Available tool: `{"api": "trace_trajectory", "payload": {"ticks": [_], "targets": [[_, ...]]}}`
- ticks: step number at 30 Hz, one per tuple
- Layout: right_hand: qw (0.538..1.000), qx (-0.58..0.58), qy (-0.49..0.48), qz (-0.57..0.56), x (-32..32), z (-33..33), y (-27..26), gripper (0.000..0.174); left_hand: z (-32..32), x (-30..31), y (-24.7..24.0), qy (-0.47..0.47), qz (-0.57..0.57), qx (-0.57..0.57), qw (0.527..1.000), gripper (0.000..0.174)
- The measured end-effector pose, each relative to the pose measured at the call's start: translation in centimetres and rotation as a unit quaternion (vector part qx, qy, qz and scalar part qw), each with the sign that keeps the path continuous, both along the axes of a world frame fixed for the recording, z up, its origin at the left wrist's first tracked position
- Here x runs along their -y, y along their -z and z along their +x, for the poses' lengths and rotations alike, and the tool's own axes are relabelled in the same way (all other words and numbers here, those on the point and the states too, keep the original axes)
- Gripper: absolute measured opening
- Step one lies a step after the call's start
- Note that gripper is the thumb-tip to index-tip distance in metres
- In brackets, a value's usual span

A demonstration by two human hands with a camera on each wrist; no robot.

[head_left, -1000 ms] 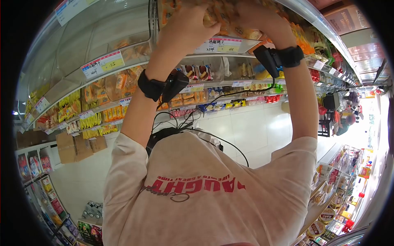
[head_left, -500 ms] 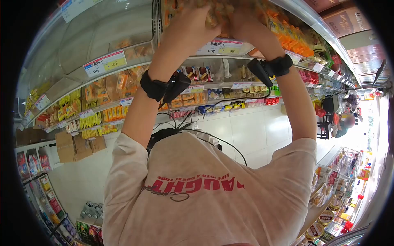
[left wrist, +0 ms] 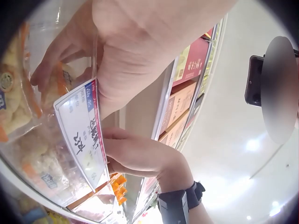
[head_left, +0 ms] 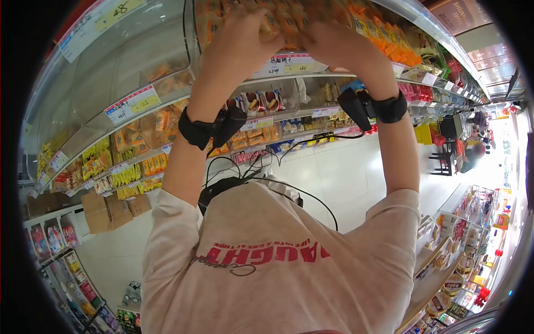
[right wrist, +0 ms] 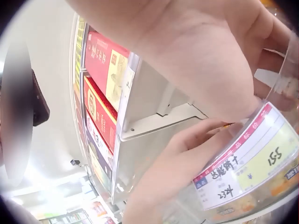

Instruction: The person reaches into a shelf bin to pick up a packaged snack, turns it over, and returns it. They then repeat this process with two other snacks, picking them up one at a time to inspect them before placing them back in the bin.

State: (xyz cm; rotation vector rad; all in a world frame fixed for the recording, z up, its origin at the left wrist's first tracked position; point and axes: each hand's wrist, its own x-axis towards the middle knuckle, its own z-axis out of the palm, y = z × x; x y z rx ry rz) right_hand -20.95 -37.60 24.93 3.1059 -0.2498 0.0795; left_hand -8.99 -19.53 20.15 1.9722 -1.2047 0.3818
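Note:
In the head view, my left hand (head_left: 236, 47) reaches into a clear shelf bin of orange-and-clear wrapped snacks (head_left: 286, 25). The left wrist view has its fingers behind the clear front wall, curled round a small wrapped packet (left wrist: 64, 83). Beside it, my right hand (head_left: 347, 50) dips into the same bin, thumb toward the left hand. In the right wrist view its bent fingers are behind the clear wall near a whitish piece (right wrist: 267, 77); whether they grip anything cannot be told. A handwritten price label (head_left: 289, 65) fronts the bin.
Lower shelves carry yellow packets (head_left: 97, 158) and dark-and-red packs (head_left: 264, 101). Boxes (head_left: 461, 15) stand at the upper right. Black cables (head_left: 320, 206) hang before the shirt. Flattened cardboard (head_left: 108, 211) lies at left, and a person (head_left: 473, 158) is far right.
The head view has shifted a little against the shelves. Both hands have moved slightly left in it and remain over the same bin; the right hand's fingers show more clearly.

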Motion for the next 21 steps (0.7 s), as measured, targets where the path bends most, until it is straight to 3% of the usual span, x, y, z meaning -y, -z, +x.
{"api": "trace_trajectory", "payload": {"ticks": [5,8,11,14,17,20,21], "targets": [[0.999,0.003,-0.049,-0.016,2.9,1.6,2.1,0.032,-1.3,-0.9,-2.1,0.008,0.033,-0.054,0.998,0.059],[0.998,-0.050,-0.010,0.037,3.8,3.4,2.2,0.034,-2.2,-1.5,-3.3,-0.005,0.048,-0.118,0.992,0.059],[0.999,0.020,-0.034,0.026,3.2,3.2,1.7,0.035,-2.1,-1.6,-3.4,-0.013,0.073,-0.128,0.989,0.058],[0.998,-0.065,-0.011,-0.015,2.8,4.2,0.5,0.031,-2.3,-1.4,-2.8,-0.040,0.058,-0.097,0.993,0.055],[0.988,-0.143,0.027,-0.050,2.7,4.6,-0.8,0.029,-0.4,-0.2,-0.3,-0.005,0.032,-0.058,0.998,0.058],[0.975,-0.210,0.072,0.018,2.2,5.3,-2.0,0.028,-0.3,0.0,0.0,-0.002,0.010,-0.047,0.999,0.057],[0.979,-0.190,0.075,-0.011,1.7,5.3,-2.0,0.029,-0.2,0.0,0.0,-0.004,0.011,-0.042,0.999,0.057]]}}
